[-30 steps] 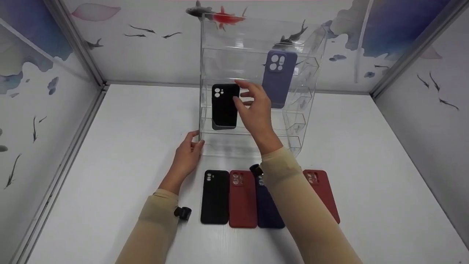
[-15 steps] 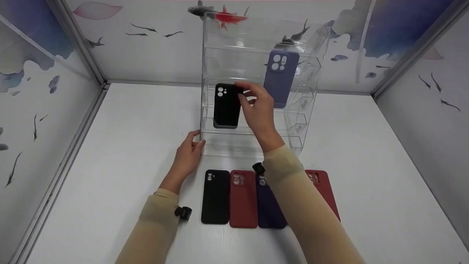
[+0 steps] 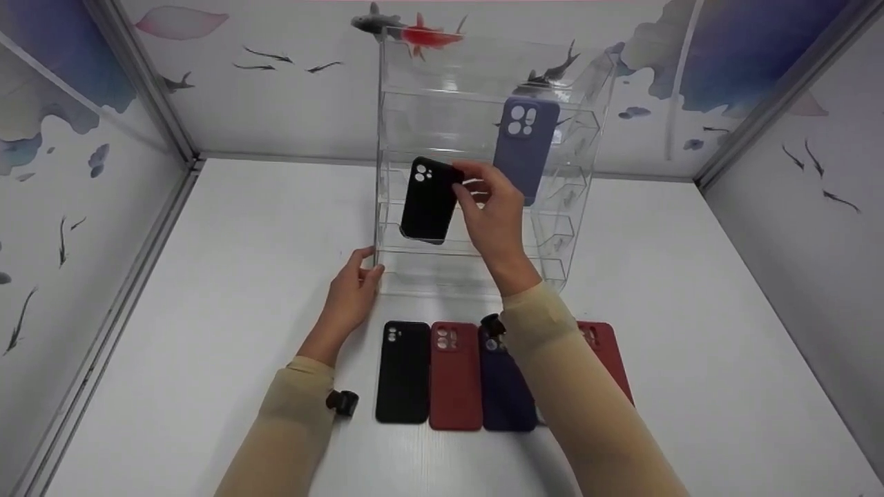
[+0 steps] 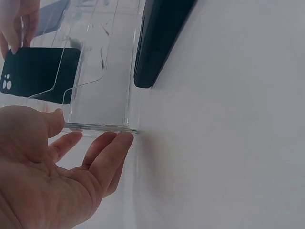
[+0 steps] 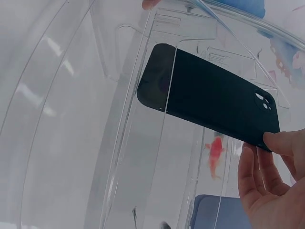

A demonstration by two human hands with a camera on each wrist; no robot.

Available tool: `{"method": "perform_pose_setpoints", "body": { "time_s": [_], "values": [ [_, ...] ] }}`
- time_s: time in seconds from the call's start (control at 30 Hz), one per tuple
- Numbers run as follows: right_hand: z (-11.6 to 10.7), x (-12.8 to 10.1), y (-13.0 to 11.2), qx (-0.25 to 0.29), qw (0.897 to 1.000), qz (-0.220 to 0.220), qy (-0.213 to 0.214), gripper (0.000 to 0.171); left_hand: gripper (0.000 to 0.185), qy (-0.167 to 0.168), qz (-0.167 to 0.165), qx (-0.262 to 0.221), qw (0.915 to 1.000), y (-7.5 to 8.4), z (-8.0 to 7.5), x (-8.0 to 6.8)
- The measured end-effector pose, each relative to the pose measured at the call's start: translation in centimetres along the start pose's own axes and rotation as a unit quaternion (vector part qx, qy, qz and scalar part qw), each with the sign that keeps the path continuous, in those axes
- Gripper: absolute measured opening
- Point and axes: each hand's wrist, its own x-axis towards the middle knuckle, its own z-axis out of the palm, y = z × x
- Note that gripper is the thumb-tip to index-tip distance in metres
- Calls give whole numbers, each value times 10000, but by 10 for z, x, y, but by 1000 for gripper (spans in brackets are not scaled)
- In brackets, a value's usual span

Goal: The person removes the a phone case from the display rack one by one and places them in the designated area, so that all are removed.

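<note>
A clear acrylic tiered rack (image 3: 573, 166) stands at the back middle of the white table (image 3: 207, 310). My right hand (image 3: 492, 207) pinches the top corner of a black phone case (image 3: 428, 200) in front of the rack's left side; the case hangs tilted, its foot off the shelf. In the right wrist view the black case (image 5: 209, 95) slants across the rack with my fingertips (image 5: 281, 143) on its camera end. My left hand (image 3: 352, 293) rests with straight fingers against the rack's front left corner (image 4: 114, 128). A lilac case (image 3: 525, 141) leans upright on an upper shelf.
Several cases lie side by side in front of the rack: black (image 3: 403, 371), red (image 3: 456, 376), dark blue (image 3: 504, 390) and a red one (image 3: 608, 352) partly under my right sleeve. Painted walls close in left, back and right.
My right hand has taken the black case by its top corner, lifted it off the shelf and tilted it. The left hand has stayed at the rack's corner.
</note>
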Motion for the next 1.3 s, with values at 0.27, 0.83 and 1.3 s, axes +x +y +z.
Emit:
{"method": "perform_pose_setpoints", "body": {
  "time_s": [0.27,0.83,1.3],
  "values": [
    [-11,-6,4,-52,9999,-137,85,22,49,-56,-35,30,10000,-2,-1,-1],
    [-43,-18,-14,10,9985,-228,495,22,50,-102,-40,12,9999,-4,-2,-2],
    [-86,-31,-12,-248,9987,394,219,24,50,-138,-78,36,9999,-1,-1,0]
  ]
}}
